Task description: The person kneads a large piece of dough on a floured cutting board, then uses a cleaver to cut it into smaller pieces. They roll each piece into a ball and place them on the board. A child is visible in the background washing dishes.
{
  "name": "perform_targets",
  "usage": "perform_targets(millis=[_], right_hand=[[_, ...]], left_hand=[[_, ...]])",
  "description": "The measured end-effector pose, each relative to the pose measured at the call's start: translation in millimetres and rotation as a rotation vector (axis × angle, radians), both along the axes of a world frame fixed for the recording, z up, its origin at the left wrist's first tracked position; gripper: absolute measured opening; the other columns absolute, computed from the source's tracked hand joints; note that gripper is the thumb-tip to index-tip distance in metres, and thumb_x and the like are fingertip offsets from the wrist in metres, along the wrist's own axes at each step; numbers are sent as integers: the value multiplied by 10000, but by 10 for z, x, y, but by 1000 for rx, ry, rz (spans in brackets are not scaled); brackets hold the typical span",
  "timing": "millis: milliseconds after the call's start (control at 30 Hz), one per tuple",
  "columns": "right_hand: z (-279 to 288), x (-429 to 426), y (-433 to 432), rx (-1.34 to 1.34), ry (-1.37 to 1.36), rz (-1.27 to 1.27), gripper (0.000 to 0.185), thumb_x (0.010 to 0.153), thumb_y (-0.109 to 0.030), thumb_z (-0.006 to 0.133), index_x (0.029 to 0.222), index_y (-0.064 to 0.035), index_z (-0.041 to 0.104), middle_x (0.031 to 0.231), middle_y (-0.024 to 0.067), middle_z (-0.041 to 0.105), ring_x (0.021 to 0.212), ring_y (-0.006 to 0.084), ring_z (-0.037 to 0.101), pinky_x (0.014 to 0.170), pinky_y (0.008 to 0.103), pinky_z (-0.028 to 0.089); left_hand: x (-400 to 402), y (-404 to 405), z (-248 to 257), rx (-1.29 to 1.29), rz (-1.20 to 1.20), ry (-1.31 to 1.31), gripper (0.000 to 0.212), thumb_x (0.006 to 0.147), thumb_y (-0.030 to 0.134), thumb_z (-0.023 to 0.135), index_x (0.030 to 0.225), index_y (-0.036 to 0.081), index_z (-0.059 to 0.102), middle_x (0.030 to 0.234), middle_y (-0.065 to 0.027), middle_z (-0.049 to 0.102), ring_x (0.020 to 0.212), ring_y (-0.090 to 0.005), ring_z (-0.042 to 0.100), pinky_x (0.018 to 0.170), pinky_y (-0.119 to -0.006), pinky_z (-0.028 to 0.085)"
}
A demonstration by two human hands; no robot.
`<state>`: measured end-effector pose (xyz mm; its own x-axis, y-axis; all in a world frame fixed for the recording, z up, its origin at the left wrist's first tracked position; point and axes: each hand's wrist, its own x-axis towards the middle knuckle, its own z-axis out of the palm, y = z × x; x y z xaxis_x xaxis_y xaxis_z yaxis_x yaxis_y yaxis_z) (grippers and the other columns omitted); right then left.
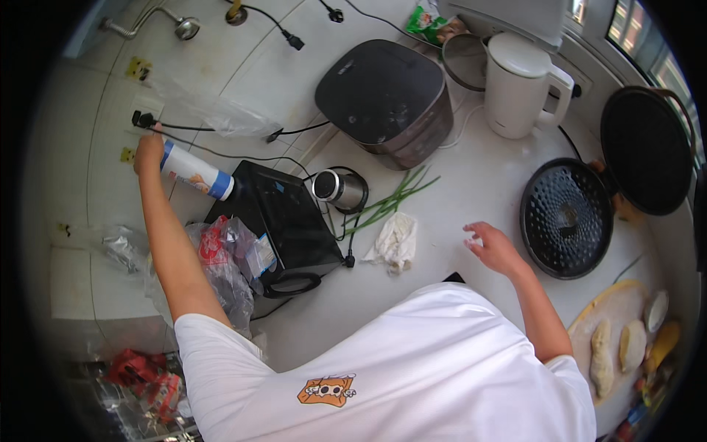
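Observation:
My left hand (149,153) reaches to the tiled wall at the left. One finger points up beside a black plug (146,120) in a wall socket (152,105). Part of that hand is turned away, and whether it grips the plug or its cable is unclear. Next to it, a white and blue cylindrical package (200,172) rises from the black countertop appliance (293,221). Over the white counter (442,193), my right hand (493,248) hangs with bent, spread fingers and holds nothing. White residue shows on its fingertips. To its right lies an electric griddle (568,218), lid (646,149) raised.
A dark rice cooker (384,94) and a white kettle (516,83) stand at the back. Green stalks (395,199), a metal-and-black device (337,188) and a crumpled cloth (395,243) lie centrally. Dough pieces (601,356) rest on a round board (585,331). Plastic bags (221,265) crowd the left.

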<state>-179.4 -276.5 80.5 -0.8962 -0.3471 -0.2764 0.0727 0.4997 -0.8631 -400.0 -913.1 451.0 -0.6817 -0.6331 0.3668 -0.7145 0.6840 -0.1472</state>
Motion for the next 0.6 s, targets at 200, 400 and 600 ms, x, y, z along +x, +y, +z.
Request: perform_targets(millis=[200, 400, 600], right_hand=[[-239, -433, -143, -175, 207, -134, 385, 890, -211, 591, 1227, -24, 573, 1515, 214, 286, 1363, 360, 354, 1087, 377, 342], [-448, -1108, -665, -250, 250, -77, 383, 887, -201, 597, 1220, -12, 597, 1574, 199, 128, 1391, 342, 322, 1038, 360, 394], [-603, -1316, -809, -294, 190, -143, 397, 848, -242, 610, 1173, -16, 633, 1572, 193, 141, 1134, 309, 574, 990, 352, 426]], left_hand=[[512, 1708, -897, -87, -587, -197, 338, 946, 312, 490, 1041, 42, 670, 978, -219, 662, 925, -401, 623, 785, -465, 483], [599, 3386, -1948, 27, -913, -484, 455, 909, 216, 531, 1350, 107, 509, 975, -191, 678, 920, -374, 640, 774, -486, 506], [464, 3468, -2334, 3, -874, -582, 520, 879, 141, 502, 1396, 111, 463, 926, -171, 685, 871, -354, 654, 754, -477, 517]])
